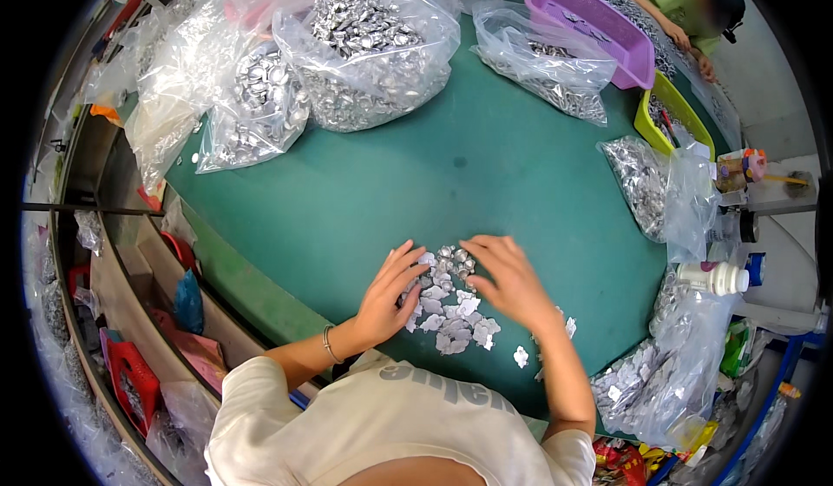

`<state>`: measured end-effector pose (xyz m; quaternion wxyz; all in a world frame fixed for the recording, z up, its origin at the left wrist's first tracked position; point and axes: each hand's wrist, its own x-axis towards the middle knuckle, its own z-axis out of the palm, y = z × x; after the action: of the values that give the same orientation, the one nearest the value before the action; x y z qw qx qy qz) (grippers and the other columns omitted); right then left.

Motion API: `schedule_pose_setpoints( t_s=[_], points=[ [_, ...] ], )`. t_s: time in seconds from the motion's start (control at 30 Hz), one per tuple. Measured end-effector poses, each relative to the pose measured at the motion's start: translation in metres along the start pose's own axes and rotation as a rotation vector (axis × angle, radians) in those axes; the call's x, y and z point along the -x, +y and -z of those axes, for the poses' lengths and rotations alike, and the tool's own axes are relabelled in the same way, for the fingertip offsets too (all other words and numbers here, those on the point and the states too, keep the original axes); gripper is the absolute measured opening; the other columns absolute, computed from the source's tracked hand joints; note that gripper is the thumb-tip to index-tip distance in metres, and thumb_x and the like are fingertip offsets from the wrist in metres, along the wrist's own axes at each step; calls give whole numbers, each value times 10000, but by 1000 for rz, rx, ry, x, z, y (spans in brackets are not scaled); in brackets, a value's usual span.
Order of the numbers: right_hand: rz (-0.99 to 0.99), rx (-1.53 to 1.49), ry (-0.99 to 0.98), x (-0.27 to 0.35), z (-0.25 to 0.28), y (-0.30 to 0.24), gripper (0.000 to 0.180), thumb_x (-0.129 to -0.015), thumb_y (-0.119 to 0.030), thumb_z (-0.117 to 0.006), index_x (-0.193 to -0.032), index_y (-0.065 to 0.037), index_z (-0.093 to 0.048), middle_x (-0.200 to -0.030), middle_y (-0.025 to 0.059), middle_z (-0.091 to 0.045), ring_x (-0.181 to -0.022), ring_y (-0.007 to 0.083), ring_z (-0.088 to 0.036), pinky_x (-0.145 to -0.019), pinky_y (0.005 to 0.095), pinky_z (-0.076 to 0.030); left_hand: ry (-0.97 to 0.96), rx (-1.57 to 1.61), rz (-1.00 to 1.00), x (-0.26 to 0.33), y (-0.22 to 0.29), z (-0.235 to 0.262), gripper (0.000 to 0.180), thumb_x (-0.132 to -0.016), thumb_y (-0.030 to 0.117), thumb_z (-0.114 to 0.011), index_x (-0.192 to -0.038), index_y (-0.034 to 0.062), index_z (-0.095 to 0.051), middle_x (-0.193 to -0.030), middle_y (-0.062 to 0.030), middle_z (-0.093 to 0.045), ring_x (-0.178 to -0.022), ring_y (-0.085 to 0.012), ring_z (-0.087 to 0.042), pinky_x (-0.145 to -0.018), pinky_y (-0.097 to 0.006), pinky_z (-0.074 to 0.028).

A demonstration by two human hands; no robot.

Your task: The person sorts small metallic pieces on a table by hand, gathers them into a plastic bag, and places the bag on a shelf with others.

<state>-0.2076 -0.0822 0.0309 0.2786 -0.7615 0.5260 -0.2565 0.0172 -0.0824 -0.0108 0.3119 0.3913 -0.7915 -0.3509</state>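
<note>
A loose pile of flat, pale silver-grey pieces with wavy outlines (454, 334) lies on the green tabletop near my body. At its far end sits a small cluster of shiny rounded metal pieces (453, 262). My left hand (390, 293) rests along the pile's left side, fingers stretched and apart, partly covering some flat pieces. On the other side, my right hand (510, 279) is held beside the shiny cluster, thumb and fingers spread and slightly blurred. Nothing shows gripped in either hand. A few stray flat pieces (521, 357) lie near my right forearm.
Clear bags of shiny metal parts (373, 78) stand at the far left. More bags (642, 182) line the right edge, near a purple basin (599, 26), a yellow-green basket (646, 121) and a white bottle (711, 278). Another person (685, 9) works at the far right.
</note>
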Motion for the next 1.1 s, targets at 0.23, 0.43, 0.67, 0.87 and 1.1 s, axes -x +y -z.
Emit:
schedule_pose_setpoints(
  t_s=[0.23,0.43,0.67,0.87,1.1],
  points=[
    [-115,13,233,25,-40,11,236,-724,-57,-670,-929,-6,-565,-914,100,-522,-824,289,-529,-700,348,-447,-118,-159,-125,-10,1,-3,345,-758,-40,-588,-1099,-8,-548,-1210,-147,-509,-1230,-347,-397,-1022,-487,-304],
    [-476,-643,393,55,-35,10,74,-885,-69,-539,-894,-2,-569,-822,62,-586,-717,156,-557,-681,237,-436,-78,-148,-122,-19,10,-5,345,-758,-47,-566,-1099,13,-560,-1241,-135,-498,-1214,-342,-421,-1019,-468,-320],
    [-533,-902,692,107,11,12,169,-926,-182,-499,-901,-25,-556,-802,80,-610,-676,131,-559,-598,237,-419,-243,-148,-152,-26,4,-8,410,-661,-149,-480,-1042,-30,-577,-1240,-174,-480,-1172,-345,-440,-945,-384,-412],
    [-664,311,1258,180,119,57,160,-900,-128,-515,-886,18,-578,-710,78,-607,-574,121,-541,-532,265,-436,-183,-129,-201,-35,11,-12,410,-647,-174,-485,-1022,-36,-575,-1120,-159,-514,-1041,-335,-494,-867,-387,-439],
    [-949,949,1026,212,154,43,141,-867,-113,-552,-922,3,-610,-775,145,-634,-595,238,-581,-545,343,-449,-164,-61,-136,-30,0,-10,403,-668,-163,-484,-1035,-27,-579,-1109,-159,-514,-1024,-334,-497,-861,-378,-439]
  ],
)
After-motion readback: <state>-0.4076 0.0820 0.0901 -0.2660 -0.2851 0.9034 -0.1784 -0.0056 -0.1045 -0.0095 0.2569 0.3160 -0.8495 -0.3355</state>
